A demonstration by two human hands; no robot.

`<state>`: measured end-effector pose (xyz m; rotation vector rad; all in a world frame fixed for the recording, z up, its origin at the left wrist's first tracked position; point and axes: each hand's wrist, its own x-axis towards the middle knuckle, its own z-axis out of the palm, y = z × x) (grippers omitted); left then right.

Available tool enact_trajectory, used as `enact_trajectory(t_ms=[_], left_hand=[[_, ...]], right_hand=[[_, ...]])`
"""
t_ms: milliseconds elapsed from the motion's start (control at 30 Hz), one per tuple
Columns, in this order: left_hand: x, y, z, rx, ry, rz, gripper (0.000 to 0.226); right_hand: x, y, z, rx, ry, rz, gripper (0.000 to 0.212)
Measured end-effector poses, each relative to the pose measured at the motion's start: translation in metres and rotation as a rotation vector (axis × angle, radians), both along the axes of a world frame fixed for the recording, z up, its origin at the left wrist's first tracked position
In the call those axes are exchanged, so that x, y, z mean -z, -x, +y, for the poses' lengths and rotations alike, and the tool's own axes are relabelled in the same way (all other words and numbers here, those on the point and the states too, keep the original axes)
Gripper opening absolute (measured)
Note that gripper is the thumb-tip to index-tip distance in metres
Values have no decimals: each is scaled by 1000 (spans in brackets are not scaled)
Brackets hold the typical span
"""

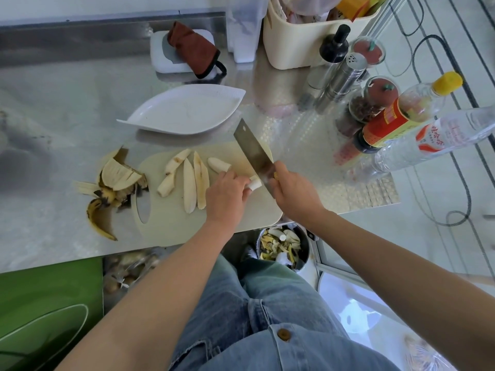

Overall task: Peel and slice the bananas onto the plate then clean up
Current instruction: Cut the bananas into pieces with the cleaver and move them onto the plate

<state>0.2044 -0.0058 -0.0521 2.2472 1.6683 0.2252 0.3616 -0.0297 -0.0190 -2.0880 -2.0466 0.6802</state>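
On the pale cutting board lie several long peeled banana strips and a shorter piece. My left hand holds a banana piece down on the board, its end sticking out past my fingers. My right hand grips the handle of a cleaver, whose blade stands against that piece's end. A white leaf-shaped plate sits beyond the board with nothing on it. Banana peels lie heaped at the board's left edge.
Bottles, spice jars and a steel shaker crowd the counter's right side. A cream bin and a brown cloth on a white box sit at the back. A waste bin with scraps stands under the counter's edge.
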Motion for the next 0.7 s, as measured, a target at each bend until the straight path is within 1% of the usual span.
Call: enact_trajectory(t_ms=[133, 467, 700], left_hand=[[-2, 0, -1, 0, -8, -11, 16], [-2, 0, -1, -9, 0, -8, 18], [-1, 2, -1, 1, 4, -14, 18]], right_hand=[[-5, -1, -1, -48, 17, -43, 20], [-1, 2, -4, -44, 94, -76, 21], [1, 1, 1, -12, 23, -24, 18]])
